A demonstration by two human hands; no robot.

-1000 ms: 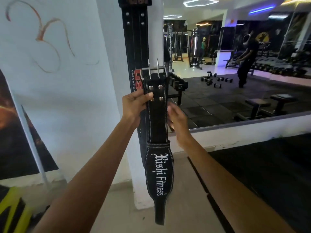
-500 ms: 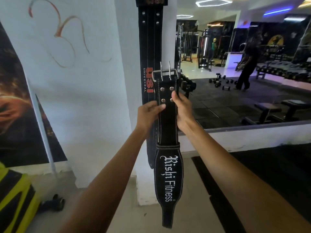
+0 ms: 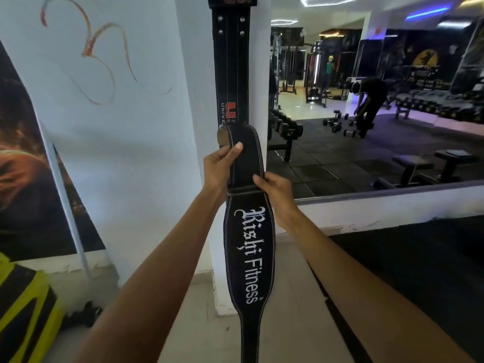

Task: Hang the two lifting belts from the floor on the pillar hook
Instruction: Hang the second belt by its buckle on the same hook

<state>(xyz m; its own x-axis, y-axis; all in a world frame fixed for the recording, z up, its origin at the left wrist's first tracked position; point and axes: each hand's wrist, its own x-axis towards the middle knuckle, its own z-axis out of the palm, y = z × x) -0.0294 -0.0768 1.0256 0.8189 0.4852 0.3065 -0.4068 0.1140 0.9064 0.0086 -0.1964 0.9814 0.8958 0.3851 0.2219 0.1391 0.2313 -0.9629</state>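
A black lifting belt with red USI lettering (image 3: 230,74) hangs down the white pillar (image 3: 193,106) from a point above the frame; the hook is out of view. In front of it I hold a second black belt with white "Rishi Fitness" lettering (image 3: 248,252), hanging down. Its top end is bent over away from me, so the buckle is hidden. My left hand (image 3: 220,169) grips the narrow strap on the left, thumb on the front. My right hand (image 3: 275,189) holds the strap's right edge just above the wide part.
A large wall mirror (image 3: 379,106) to the right reflects the gym: a dumbbell rack, loose dumbbells, benches and a person bending over. A poster (image 3: 23,163) leans at the left. A yellow and black object (image 3: 23,310) sits on the floor at bottom left.
The belt's buckle end, upright with its prongs showing before, has folded over backward. My left thumb moved up onto the strap and my right hand slid down to the strap's base.
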